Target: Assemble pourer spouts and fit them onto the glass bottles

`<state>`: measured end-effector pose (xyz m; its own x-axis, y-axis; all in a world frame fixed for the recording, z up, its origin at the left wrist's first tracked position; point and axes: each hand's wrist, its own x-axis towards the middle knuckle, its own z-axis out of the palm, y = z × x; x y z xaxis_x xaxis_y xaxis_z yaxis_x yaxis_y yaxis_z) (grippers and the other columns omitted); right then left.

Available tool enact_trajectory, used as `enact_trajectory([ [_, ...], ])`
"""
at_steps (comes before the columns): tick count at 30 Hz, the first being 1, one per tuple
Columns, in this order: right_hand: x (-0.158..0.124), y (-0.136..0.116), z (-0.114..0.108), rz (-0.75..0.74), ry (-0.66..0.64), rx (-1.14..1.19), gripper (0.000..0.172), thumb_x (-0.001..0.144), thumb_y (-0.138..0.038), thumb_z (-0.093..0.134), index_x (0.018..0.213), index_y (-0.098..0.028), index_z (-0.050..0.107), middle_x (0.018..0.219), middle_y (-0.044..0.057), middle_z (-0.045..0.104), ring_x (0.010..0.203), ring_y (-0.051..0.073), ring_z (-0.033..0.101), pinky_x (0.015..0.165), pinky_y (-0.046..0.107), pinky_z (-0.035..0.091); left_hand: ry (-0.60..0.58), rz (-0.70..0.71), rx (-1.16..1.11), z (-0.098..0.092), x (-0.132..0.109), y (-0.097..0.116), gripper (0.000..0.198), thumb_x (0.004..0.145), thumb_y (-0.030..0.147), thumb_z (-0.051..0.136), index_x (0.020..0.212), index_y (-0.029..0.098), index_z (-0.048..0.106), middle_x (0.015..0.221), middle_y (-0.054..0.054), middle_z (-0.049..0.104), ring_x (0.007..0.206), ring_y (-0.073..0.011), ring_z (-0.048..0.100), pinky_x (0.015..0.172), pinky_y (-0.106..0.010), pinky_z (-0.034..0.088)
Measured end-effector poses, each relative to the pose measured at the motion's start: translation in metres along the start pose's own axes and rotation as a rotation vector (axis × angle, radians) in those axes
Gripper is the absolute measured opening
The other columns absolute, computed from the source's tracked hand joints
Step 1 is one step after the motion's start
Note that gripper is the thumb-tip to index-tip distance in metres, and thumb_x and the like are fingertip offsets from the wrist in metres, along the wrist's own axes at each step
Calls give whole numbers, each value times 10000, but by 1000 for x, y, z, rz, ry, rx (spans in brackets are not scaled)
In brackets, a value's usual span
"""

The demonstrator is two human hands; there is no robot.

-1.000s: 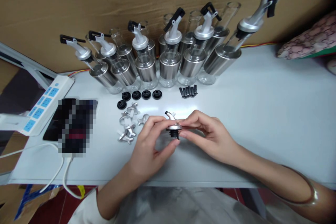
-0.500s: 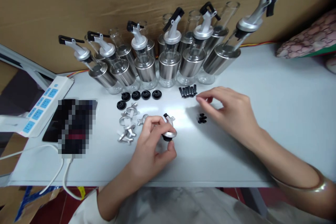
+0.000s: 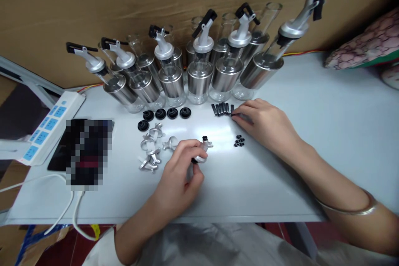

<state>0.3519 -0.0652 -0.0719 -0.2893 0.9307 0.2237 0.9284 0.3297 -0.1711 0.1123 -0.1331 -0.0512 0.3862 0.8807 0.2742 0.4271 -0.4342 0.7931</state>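
My left hand (image 3: pixel 183 170) grips a silver pourer spout (image 3: pixel 201 158) with a black base, its small black tip pointing up. The fingers of my right hand (image 3: pixel 264 122) pinch one black lever (image 3: pixel 232 109) at the right end of a row of black levers (image 3: pixel 220 109). Below that row lies a cluster of small black caps (image 3: pixel 239 141). Left of my left hand are several loose silver spouts (image 3: pixel 152 153), with one more (image 3: pixel 170 143) nearer my fingers. Several black round stoppers (image 3: pixel 172 113) sit above them.
Glass bottles with steel sleeves (image 3: pixel 199 77) stand along the back, the front ones topped with pourers. At the left are a white power strip (image 3: pixel 51 126), a dark phone (image 3: pixel 64 149) and white cables (image 3: pixel 74 208). Patterned fabric (image 3: pixel 358 48) lies at the back right.
My right hand has closed on the rightmost black lever, which now stands slightly apart from the row. My left hand has tilted the held spout more upright.
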Motion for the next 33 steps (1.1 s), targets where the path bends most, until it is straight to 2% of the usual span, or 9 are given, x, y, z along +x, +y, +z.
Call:
enact_trajectory([
  [4,0,-7,-12,136,88,216,69,791,-168,551,763,-183,613,720,51,628,666,207,574,610,323,439,63,-48,2,0,1,0,247,782,29,503,936,220,484,1025,-41,516,923,-138,557,728,-226,473],
  [6,-3,-14,-21,214,148,490,46,797,-188,552,757,-200,572,690,26,592,623,171,544,569,286,421,79,-58,-4,0,1,0,193,800,84,564,899,219,468,987,-34,517,876,-135,554,673,-219,466],
  [7,-5,-18,-25,217,128,661,56,810,-209,549,755,-206,559,669,14,571,602,156,529,551,270,413,83,-57,-9,0,1,0,181,807,104,581,877,218,458,961,-27,521,856,-133,554,669,-221,463],
  [10,-12,-31,-33,102,-184,1167,118,857,-275,531,772,-196,552,645,0,542,585,129,517,566,247,422,79,-41,-37,0,1,-1,178,828,143,596,840,216,435,894,-13,546,829,-134,569,687,-233,465],
  [12,-15,-39,-33,33,-425,1370,158,870,-312,530,786,-178,541,672,4,538,613,122,520,592,244,424,61,-41,-65,1,1,-3,176,838,175,607,856,218,437,873,-12,567,791,-132,582,652,-223,464],
  [14,-18,-47,-30,12,-566,1483,182,865,-330,539,783,-168,519,680,-3,517,623,114,507,595,238,408,37,-51,-87,2,1,-4,191,836,219,630,881,220,444,864,-11,585,736,-124,584,609,-210,458],
  [18,-19,-54,-23,35,-636,1588,144,847,-287,543,789,-162,504,697,-7,519,614,100,488,600,234,387,-6,-71,-97,2,0,-4,221,817,262,659,895,224,455,861,-6,607,668,-113,578,579,-205,456],
  [24,-20,-57,-20,55,-661,1702,75,788,-160,535,739,-169,478,662,-26,517,588,86,490,592,225,394,-48,-50,-61,0,-1,0,198,807,137,605,888,228,448,819,18,603,644,-98,579,554,-180,447],
  [33,-19,-59,-21,184,-516,1560,38,783,-169,580,793,-162,544,638,-28,536,574,84,494,579,210,399,-66,37,-40,-3,2,0,97,860,174,558,893,216,478,836,-4,590,700,-112,573,584,-198,442],
])
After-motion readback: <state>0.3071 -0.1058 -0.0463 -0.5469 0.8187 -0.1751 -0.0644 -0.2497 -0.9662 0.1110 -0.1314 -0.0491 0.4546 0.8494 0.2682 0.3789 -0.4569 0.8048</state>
